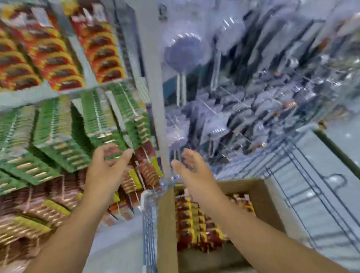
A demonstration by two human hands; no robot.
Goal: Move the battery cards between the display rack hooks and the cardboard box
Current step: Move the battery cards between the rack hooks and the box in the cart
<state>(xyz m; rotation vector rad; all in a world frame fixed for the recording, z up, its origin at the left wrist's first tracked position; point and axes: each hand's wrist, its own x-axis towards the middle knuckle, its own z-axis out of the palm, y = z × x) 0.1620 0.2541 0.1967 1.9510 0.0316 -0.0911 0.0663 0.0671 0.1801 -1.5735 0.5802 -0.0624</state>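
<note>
Both hands reach up with fingers spread and holding nothing: the left hand (106,166) just before the green battery cards (106,121) on the display rack (151,53), the right hand (191,167) above the cardboard box (167,227) of red-and-yellow cards (194,222). Clear-packed goods (248,93) hang to the right. Blur hides all print.

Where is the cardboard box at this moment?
In the head view the cardboard box sits low and right of centre, under the right forearm, with red-and-yellow battery cards inside and the rack of hanging cards to its left.
</note>
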